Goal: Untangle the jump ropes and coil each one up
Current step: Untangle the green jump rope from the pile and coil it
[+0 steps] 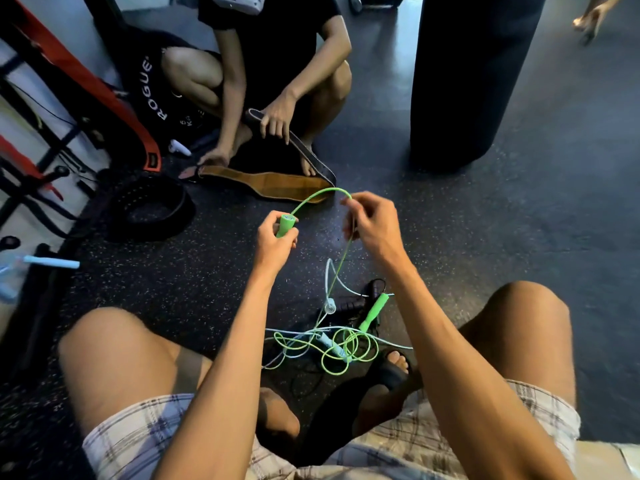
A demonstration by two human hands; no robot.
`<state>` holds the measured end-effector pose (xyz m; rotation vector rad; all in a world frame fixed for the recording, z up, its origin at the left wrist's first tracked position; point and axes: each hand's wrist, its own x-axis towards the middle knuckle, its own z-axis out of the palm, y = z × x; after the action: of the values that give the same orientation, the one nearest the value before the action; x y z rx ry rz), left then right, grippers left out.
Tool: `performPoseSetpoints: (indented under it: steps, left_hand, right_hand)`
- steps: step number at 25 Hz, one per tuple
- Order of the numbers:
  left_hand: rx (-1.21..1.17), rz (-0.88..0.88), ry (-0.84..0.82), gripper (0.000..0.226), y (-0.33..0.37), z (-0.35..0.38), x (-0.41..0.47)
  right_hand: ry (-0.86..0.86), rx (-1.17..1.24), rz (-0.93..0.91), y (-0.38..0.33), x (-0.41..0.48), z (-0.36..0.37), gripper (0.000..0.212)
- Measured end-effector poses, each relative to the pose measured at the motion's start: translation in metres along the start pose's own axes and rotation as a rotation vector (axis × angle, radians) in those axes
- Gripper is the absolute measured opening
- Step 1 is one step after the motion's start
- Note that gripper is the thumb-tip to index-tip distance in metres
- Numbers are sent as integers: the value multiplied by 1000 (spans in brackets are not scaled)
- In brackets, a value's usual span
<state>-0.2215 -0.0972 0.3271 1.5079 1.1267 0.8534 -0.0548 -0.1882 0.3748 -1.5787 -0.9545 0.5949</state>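
While left hand (273, 242) grips one green handle (286, 225), right hand (372, 225) pinches green rope (320, 195) above tangled pile (332, 344) on floor (519, 220).

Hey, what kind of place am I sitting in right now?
Most likely a gym: speckled rubber floor, a hanging punching bag, leather lifting belts, and jump ropes tangled by your feet.

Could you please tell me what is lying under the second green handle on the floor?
Under the green handle lie black handles and black cord, with pale blue rope crossing nearby. Below it, green rope loops hide how the strands cross, so the layering there is unclear.
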Motion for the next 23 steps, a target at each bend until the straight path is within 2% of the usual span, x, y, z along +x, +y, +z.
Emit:
performPoseSetpoints:
  steps: [3,5,7,10,12,14,18,23]
  left_hand:
    - [38,-14,-18,20,5,1,7]
    - [43,58,-49,28,15,1,11]
    - [63,197,-115,32,30,0,15]
    - [178,301,-173,14,42,-1,21]
    - [200,199,-188,36,31,-4,25]
    - [194,90,-205,44,6,-9,25]
    - [367,-110,-174,25,-63,-13,15]
    - [444,-448,-118,10,-145,-12,-7]
  right_hand:
    - [41,-77,-180,-32,19,1,18]
    - [28,-103,-232,-43,24,3,18]
    - [-38,-138,-239,-42,24,7,17]
    - [-107,-174,-180,-21,19,9,15]
    - [-118,-185,-94,6,15,8,11]
    - [-164,-248,9,37,8,10,13]
    - [-362,-441,234,101,-20,33,24]
    - [-448,-521,459,172,-45,76,25]
